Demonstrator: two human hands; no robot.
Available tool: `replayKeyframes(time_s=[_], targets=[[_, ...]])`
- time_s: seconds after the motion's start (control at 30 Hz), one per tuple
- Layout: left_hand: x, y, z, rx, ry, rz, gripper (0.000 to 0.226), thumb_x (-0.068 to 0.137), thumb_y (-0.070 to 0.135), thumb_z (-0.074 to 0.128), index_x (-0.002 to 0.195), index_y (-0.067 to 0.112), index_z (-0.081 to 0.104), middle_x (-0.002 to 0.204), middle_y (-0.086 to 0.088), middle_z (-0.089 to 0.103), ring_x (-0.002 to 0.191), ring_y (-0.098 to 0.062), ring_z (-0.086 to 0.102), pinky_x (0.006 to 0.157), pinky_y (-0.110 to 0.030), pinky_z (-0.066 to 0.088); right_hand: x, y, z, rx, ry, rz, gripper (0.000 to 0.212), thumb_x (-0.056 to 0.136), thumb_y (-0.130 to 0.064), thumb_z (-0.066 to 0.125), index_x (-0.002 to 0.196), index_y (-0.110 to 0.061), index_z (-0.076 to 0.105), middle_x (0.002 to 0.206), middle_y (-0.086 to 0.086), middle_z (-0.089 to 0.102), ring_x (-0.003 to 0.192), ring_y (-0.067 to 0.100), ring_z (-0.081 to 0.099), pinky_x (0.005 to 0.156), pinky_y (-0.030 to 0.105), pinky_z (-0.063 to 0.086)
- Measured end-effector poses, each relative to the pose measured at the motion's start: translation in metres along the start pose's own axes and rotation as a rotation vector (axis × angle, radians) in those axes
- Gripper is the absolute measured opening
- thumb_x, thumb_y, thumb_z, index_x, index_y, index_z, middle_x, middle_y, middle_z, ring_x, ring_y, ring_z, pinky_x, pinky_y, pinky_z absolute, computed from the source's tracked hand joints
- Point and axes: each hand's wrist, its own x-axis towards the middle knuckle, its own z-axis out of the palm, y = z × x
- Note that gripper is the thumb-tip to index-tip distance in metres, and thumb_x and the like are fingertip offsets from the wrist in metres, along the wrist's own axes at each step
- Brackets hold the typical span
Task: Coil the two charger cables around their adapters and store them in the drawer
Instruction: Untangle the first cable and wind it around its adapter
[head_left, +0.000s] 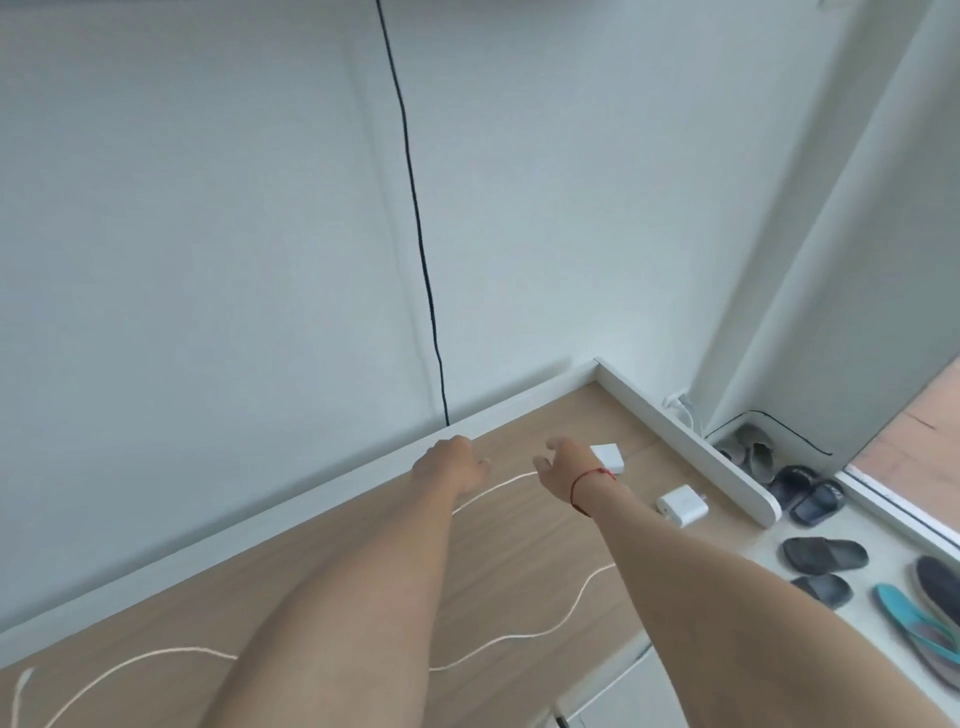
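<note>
Two white adapters lie on the wooden cabinet top (519, 551): the far adapter (609, 458) just right of my right hand, the near adapter (681, 504) closer to the cabinet's right end. One white cable (498, 487) runs from between my hands toward my left arm. A second white cable (566, 618) snakes across the wood under both forearms to the bottom left. My left hand (453, 463) hovers over the top near the back rail, fingers loosely curled and holding nothing. My right hand (563, 462) reaches out beside the far adapter, fingers relaxed and holding nothing.
A black cord (415, 223) hangs down the white wall behind the cabinet. A white side rail (691, 447) bounds the right end. Several sandals and slippers (826, 556) lie on the floor at the right. White cabinet fronts (613, 696) show below the top's near edge.
</note>
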Motion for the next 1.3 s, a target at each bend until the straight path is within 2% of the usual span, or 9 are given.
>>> replayKeyframes(time_s=[0.2, 0.4, 0.5, 0.63, 0.73, 0.87, 0.97, 1.07, 1.3], targets=[[0.024, 0.086, 0.051, -0.112, -0.039, 0.03, 0.053, 0.094, 0.039, 0.051, 0.142, 0.016, 0.044, 0.148, -0.004, 0.044, 0.134, -0.024, 0.044, 0.109, -0.034, 0.037, 0.026, 0.085, -0.044, 0.006, 0.013, 0.035, 0.037, 0.097, -0.024, 0.044, 0.128, -0.006, 0.054, 0.129, 0.011, 0.057, 0.119, 0.029, 0.054, 0.098, 0.035, 0.045], [0.033, 0.129, 0.095, -0.09, -0.132, 0.015, 0.05, 0.092, 0.037, 0.053, 0.139, 0.019, 0.047, 0.144, -0.003, 0.048, 0.13, -0.023, 0.048, 0.106, -0.032, 0.04, 0.034, 0.15, -0.057, 0.031, -0.027, 0.107, 0.038, 0.093, -0.012, 0.042, 0.128, -0.009, 0.056, 0.131, 0.011, 0.056, 0.119, 0.028, 0.054, 0.099, 0.034, 0.044], [0.037, 0.141, 0.108, -0.101, -0.164, 0.028, 0.048, 0.094, 0.038, 0.054, 0.137, 0.019, 0.049, 0.143, -0.003, 0.049, 0.129, -0.023, 0.048, 0.104, -0.031, 0.038, 0.038, 0.182, -0.057, 0.044, -0.054, 0.169, 0.033, 0.089, -0.006, 0.041, 0.116, -0.009, 0.059, 0.125, 0.012, 0.056, 0.112, 0.028, 0.055, 0.099, 0.034, 0.046], [0.047, 0.157, 0.134, -0.12, -0.23, 0.064, 0.048, 0.095, 0.035, 0.055, 0.137, 0.015, 0.048, 0.144, -0.005, 0.047, 0.131, -0.023, 0.046, 0.107, -0.031, 0.035, 0.037, 0.217, -0.049, 0.057, -0.09, 0.237, 0.045, 0.092, -0.004, 0.04, 0.136, -0.009, 0.048, 0.141, 0.01, 0.046, 0.129, 0.027, 0.046, 0.105, 0.033, 0.039], [0.052, 0.17, 0.157, -0.108, -0.263, 0.102, 0.053, 0.092, 0.036, 0.058, 0.141, 0.018, 0.045, 0.148, -0.002, 0.044, 0.133, -0.021, 0.045, 0.11, -0.034, 0.035, 0.04, 0.232, -0.04, 0.085, -0.089, 0.207, 0.047, 0.09, -0.002, 0.043, 0.136, -0.01, 0.048, 0.14, 0.01, 0.045, 0.127, 0.027, 0.047, 0.105, 0.032, 0.04], [0.059, 0.19, 0.179, -0.142, -0.278, 0.177, 0.062, 0.081, 0.029, 0.072, 0.137, 0.019, 0.048, 0.136, -0.002, 0.054, 0.123, -0.022, 0.052, 0.102, -0.035, 0.043, 0.047, 0.242, -0.036, 0.175, -0.055, 0.203, 0.047, 0.09, 0.004, 0.04, 0.134, -0.006, 0.051, 0.142, 0.01, 0.04, 0.121, 0.026, 0.05, 0.095, 0.023, 0.039], [0.059, 0.203, 0.193, -0.085, -0.26, 0.224, 0.052, 0.068, 0.027, 0.081, 0.115, 0.022, 0.06, 0.117, -0.003, 0.057, 0.104, -0.024, 0.058, 0.089, -0.039, 0.05, 0.046, 0.241, -0.034, 0.215, -0.074, 0.19, 0.045, 0.091, 0.008, 0.036, 0.126, -0.007, 0.059, 0.135, 0.014, 0.047, 0.118, 0.029, 0.052, 0.093, 0.027, 0.042], [0.061, 0.208, 0.205, 0.029, -0.192, 0.236, 0.05, 0.063, 0.035, 0.083, 0.107, 0.025, 0.061, 0.113, -0.002, 0.054, 0.101, -0.026, 0.057, 0.086, -0.041, 0.051, 0.041, 0.243, -0.034, 0.272, -0.106, 0.189, 0.044, 0.09, 0.006, 0.036, 0.119, -0.011, 0.065, 0.127, 0.012, 0.054, 0.108, 0.03, 0.058, 0.085, 0.032, 0.049], [0.063, 0.202, 0.192, -0.052, -0.153, 0.183, 0.049, 0.074, 0.038, 0.075, 0.113, 0.013, 0.058, 0.115, -0.003, 0.06, 0.103, -0.025, 0.06, 0.083, -0.032, 0.05, 0.041, 0.243, -0.046, 0.339, -0.105, 0.257, 0.044, 0.095, -0.005, 0.038, 0.135, -0.012, 0.053, 0.138, 0.008, 0.051, 0.124, 0.026, 0.051, 0.102, 0.032, 0.043]])
